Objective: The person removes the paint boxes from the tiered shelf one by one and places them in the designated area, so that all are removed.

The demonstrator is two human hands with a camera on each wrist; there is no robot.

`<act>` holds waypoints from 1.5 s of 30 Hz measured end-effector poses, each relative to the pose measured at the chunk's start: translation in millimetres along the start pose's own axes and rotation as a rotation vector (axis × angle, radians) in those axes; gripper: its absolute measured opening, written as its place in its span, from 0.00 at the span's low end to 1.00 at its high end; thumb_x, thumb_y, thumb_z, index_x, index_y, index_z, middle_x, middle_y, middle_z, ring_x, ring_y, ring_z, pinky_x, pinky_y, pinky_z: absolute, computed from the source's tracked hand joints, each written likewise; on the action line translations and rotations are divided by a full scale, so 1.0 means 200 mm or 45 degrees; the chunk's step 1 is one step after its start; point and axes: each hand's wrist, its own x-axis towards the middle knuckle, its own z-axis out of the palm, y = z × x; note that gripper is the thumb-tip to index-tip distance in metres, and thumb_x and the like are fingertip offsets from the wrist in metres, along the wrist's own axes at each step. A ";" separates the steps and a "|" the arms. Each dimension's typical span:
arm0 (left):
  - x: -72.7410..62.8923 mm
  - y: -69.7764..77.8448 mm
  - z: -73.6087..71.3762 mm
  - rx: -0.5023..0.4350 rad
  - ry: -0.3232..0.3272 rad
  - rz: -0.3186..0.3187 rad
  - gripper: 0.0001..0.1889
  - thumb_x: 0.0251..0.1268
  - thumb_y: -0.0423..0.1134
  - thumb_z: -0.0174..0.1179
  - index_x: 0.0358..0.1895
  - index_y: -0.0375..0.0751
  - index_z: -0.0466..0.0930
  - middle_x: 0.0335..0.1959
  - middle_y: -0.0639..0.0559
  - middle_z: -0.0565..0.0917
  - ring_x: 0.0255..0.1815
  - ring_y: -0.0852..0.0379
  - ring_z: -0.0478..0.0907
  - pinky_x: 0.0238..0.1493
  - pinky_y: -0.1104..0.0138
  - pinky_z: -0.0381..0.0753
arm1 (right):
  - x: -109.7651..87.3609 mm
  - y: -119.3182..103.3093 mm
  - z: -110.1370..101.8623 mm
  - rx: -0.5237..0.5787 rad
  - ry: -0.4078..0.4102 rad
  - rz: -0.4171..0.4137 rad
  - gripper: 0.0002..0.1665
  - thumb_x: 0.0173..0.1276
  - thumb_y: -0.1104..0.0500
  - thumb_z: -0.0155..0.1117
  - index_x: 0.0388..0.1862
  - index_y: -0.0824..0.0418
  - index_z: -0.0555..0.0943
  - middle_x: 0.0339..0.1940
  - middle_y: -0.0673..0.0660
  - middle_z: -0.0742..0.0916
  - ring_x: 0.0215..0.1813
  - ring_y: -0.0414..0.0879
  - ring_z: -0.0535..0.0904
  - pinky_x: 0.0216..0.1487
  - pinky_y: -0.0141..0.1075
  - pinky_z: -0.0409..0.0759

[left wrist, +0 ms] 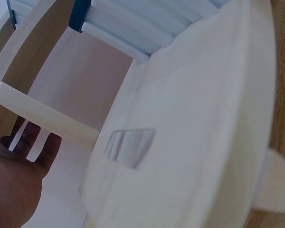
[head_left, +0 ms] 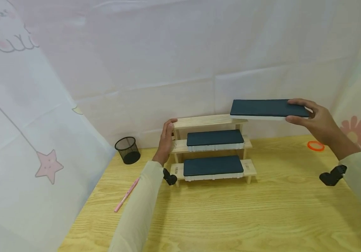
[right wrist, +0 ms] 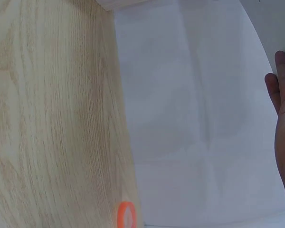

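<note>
A three-tier wooden shelf (head_left: 210,120) stands against the back wall. My left hand (head_left: 165,138) holds the left end of its top board; in the left wrist view, the fingers of this hand (left wrist: 16,175) reach round that end beside an upright. On the right, my right hand (head_left: 317,120) grips one end of a long box with a dark blue lid and white base (head_left: 262,107). The box is level, and its left end overlaps the top board's right end; contact cannot be told. Similar boxes lie on the middle tier (head_left: 215,138) and bottom tier (head_left: 213,166).
Left of the shelf stands a black mesh pen cup (head_left: 127,150). A pink pen (head_left: 126,196) lies beside my left sleeve on the wooden table (head_left: 215,217). An orange ring (head_left: 316,146) lies at the back right. Pale cloth (head_left: 142,101) hangs behind the table.
</note>
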 end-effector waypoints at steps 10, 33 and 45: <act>-0.01 0.02 0.01 0.002 -0.002 -0.020 0.25 0.81 0.63 0.34 0.74 0.64 0.62 0.75 0.63 0.59 0.74 0.52 0.57 0.68 0.42 0.58 | -0.05 0.03 -0.04 -0.054 0.004 0.014 0.36 0.74 0.55 0.65 0.78 0.42 0.65 0.82 0.47 0.52 0.75 0.53 0.64 0.45 0.17 0.69; -0.06 0.16 -0.02 -0.031 -0.093 -0.011 0.26 0.85 0.51 0.33 0.78 0.47 0.57 0.79 0.48 0.54 0.76 0.45 0.54 0.69 0.37 0.54 | -0.10 0.12 -0.11 -0.160 0.103 0.018 0.36 0.72 0.53 0.67 0.77 0.41 0.67 0.82 0.50 0.54 0.50 0.37 0.72 0.31 0.28 0.70; -0.06 0.16 -0.03 -0.042 -0.092 0.009 0.25 0.86 0.50 0.32 0.77 0.47 0.57 0.78 0.49 0.55 0.74 0.41 0.56 0.68 0.37 0.56 | -0.14 0.16 -0.14 -0.187 0.126 0.015 0.38 0.73 0.53 0.66 0.78 0.41 0.64 0.83 0.54 0.52 0.39 0.31 0.73 0.24 0.32 0.68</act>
